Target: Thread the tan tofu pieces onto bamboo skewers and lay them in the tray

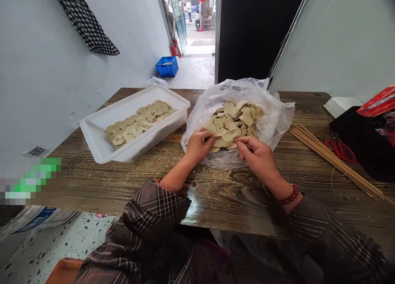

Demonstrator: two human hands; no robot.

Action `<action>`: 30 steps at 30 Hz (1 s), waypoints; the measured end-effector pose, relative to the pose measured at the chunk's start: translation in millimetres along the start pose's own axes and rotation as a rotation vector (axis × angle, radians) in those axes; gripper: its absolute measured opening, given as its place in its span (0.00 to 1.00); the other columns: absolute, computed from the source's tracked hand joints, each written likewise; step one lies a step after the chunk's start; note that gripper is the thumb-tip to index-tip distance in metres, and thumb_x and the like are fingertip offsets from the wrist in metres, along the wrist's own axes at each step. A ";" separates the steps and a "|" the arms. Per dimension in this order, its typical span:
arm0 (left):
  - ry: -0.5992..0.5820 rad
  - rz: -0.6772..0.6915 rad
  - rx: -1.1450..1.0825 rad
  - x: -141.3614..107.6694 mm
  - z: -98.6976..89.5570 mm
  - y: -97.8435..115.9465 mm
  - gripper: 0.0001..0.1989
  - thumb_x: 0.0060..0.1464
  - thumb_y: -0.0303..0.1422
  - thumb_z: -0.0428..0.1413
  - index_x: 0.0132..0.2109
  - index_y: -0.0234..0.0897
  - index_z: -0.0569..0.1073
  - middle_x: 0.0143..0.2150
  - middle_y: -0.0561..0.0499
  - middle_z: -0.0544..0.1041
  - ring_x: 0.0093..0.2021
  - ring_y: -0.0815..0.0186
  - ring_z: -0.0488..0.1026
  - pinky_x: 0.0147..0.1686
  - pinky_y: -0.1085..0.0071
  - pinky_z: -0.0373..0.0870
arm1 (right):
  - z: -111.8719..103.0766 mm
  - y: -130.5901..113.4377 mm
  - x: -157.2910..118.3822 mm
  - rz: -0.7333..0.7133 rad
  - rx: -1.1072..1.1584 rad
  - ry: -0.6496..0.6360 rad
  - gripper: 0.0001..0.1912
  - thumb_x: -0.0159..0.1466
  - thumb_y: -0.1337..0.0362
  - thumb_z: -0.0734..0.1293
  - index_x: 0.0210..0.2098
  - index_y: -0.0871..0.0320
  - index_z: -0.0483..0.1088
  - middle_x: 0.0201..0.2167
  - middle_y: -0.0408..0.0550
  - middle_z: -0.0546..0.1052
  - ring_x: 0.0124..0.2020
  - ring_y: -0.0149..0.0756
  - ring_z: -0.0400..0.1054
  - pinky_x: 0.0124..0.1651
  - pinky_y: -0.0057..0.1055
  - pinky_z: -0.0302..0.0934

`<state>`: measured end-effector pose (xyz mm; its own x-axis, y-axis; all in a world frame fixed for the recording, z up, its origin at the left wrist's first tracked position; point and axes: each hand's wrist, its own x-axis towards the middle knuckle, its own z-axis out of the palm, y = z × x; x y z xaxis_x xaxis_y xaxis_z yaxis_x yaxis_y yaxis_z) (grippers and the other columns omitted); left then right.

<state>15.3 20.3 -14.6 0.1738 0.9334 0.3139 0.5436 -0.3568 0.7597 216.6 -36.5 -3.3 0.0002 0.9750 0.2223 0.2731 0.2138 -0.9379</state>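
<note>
My left hand (200,146) is closed in a pinch at the near edge of the plastic bag, gripping the edge of a beige round slice (232,134). Opposite it, my right hand (258,155) pinches a thin bamboo skewer (263,188), whose tail slants down below the palm. The skewer's front end meets the slice; how far it passes through is hard to see. Under both hands, many loose beige slices (230,111) fill the clear plastic bag (277,111). To the left, a white tub (135,154) contains rows of skewered slices (140,121).
A bundle of bamboo skewers (336,160) lies on the wooden table (160,185) at right, beside red-handled scissors (341,149) and a black bag (364,140). On the floor beyond stands a blue crate (167,67), near an open doorway.
</note>
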 end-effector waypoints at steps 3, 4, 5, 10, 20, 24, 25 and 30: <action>0.070 -0.168 -0.335 0.9 -6.4 1.7 0.09 0.50 0.36 0.59 0.30 0.34 0.78 0.27 0.53 0.72 0.29 0.69 0.66 0.32 0.73 0.62 | 0.6 -0.3 -1.6 -0.009 0.009 -0.017 0.15 0.63 0.55 0.65 0.38 0.61 0.75 0.16 0.39 0.68 0.17 0.28 0.60 0.21 0.26 0.53; 0.085 -0.225 -0.454 1.0 -8.8 2.6 0.09 0.49 0.37 0.60 0.30 0.34 0.78 0.26 0.54 0.72 0.27 0.71 0.65 0.30 0.74 0.61 | 1.1 -0.1 -2.4 -0.012 0.015 -0.028 0.15 0.64 0.55 0.65 0.38 0.61 0.75 0.16 0.39 0.68 0.17 0.28 0.60 0.21 0.26 0.53; 0.098 -0.272 -0.566 1.2 -11.0 3.6 0.10 0.47 0.38 0.61 0.31 0.34 0.78 0.25 0.54 0.72 0.26 0.72 0.64 0.28 0.74 0.60 | 1.6 0.2 -3.3 -0.014 0.018 -0.042 0.15 0.64 0.54 0.65 0.38 0.61 0.75 0.16 0.39 0.68 0.17 0.28 0.60 0.21 0.26 0.53; 0.138 -0.350 -0.880 1.9 -17.2 9.0 0.13 0.39 0.37 0.67 0.31 0.33 0.77 0.25 0.55 0.72 0.25 0.75 0.64 0.25 0.76 0.61 | 4.9 2.9 -6.7 -0.051 -0.049 -0.142 0.15 0.64 0.55 0.64 0.39 0.60 0.76 0.18 0.41 0.69 0.19 0.29 0.61 0.22 0.26 0.53; 0.138 -0.297 -0.828 -0.3 -22.0 16.5 0.09 0.43 0.35 0.65 0.31 0.34 0.79 0.27 0.52 0.74 0.26 0.74 0.64 0.24 0.77 0.60 | 6.9 4.6 -8.4 -0.070 -0.137 -0.193 0.14 0.64 0.57 0.64 0.38 0.60 0.77 0.18 0.42 0.71 0.20 0.30 0.62 0.23 0.27 0.53; 0.141 -0.290 -0.799 -0.4 -23.1 18.6 0.08 0.44 0.35 0.64 0.31 0.34 0.78 0.27 0.52 0.74 0.26 0.73 0.64 0.24 0.76 0.59 | 7.1 5.5 -8.9 -0.062 -0.143 -0.190 0.14 0.64 0.57 0.64 0.39 0.60 0.77 0.17 0.41 0.70 0.19 0.30 0.62 0.23 0.27 0.53; 0.142 -0.285 -0.791 -0.4 -23.3 19.1 0.09 0.44 0.35 0.63 0.32 0.34 0.78 0.27 0.52 0.74 0.26 0.73 0.64 0.24 0.77 0.59 | 7.0 5.8 -9.0 -0.062 -0.146 -0.191 0.14 0.64 0.57 0.64 0.39 0.60 0.77 0.17 0.40 0.69 0.19 0.30 0.62 0.23 0.27 0.53; 0.158 -0.234 -0.711 -1.4 -23.1 20.9 0.09 0.46 0.35 0.62 0.32 0.33 0.78 0.27 0.53 0.73 0.26 0.74 0.64 0.25 0.77 0.59 | 6.3 7.3 -8.9 -0.052 -0.147 -0.191 0.15 0.65 0.57 0.64 0.39 0.61 0.77 0.17 0.39 0.68 0.19 0.29 0.61 0.24 0.27 0.53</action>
<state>7.5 10.6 14.0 -0.0294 0.9902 0.1364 -0.1169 -0.1389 0.9834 212.5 -43.2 -13.8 -0.1955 0.9597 0.2019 0.4049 0.2665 -0.8747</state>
